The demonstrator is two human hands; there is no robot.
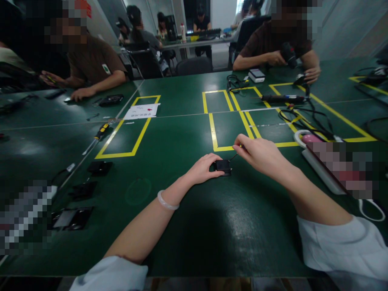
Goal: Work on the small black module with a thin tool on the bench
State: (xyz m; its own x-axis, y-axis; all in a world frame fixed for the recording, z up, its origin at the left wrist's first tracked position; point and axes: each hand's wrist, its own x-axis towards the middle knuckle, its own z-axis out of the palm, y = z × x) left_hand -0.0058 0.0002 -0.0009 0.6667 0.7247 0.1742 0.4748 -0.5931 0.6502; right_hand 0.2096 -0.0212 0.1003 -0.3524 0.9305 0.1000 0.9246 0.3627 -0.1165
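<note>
Block, black, on green table, gripped at its left end by left hand. Right hand: pinching thin tool beside block; steady hold, light tool pressure advisable.

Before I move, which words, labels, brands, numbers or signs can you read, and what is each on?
No text is sharp enough to quote.
White sheet on the yellow tape: writing, too blurred.
Light badge on a brown shirt: too small.
Red patch, upper left: too blurred to call lettering.
</note>
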